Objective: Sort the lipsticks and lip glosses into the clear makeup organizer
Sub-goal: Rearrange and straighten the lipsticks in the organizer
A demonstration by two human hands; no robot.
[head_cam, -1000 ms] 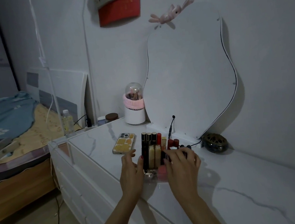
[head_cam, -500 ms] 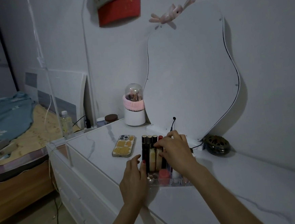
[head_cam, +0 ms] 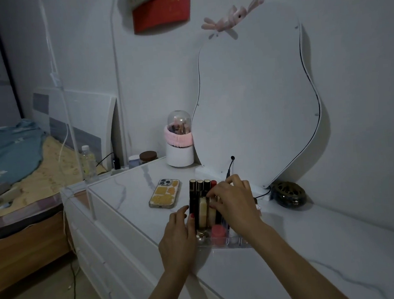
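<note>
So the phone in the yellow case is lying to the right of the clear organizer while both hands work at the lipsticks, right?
Not quite. In the head view the phone lies to the left of the clear organizer, not the right; on the right sits a dark round ornament. The rest holds: the left hand rests at the organizer's left side and the right hand is over the lipsticks.

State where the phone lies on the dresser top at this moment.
In the head view the phone lies flat on the white dresser top, just left of the clear organizer and beyond the left hand.
</note>
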